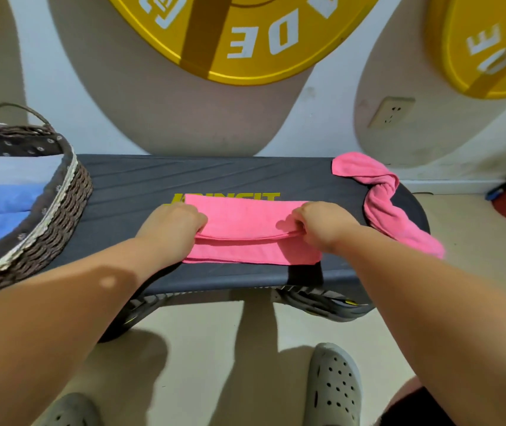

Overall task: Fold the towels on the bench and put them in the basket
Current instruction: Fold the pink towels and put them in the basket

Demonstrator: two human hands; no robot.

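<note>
While standing at the surface (129, 186), pinches the doubled near edge of the folded pink towel (247, 222) with both hands, left hand (173, 222) at one end, right hand (322, 224) at the other, fingers curled round the cloth. Has that towel flat at mid-surface. Leaves a crumpled pink towel (380, 198) draped off the surface's right end, and the basket (61, 204) on its left end with blue towels (0, 201) inside

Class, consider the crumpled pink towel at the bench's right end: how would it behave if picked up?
Probably floppy: the crumpled pink towel lies twisted and droops over the bench edge. Likely light, being thin cloth. A nudge might slide it off, since part overhangs.
</note>
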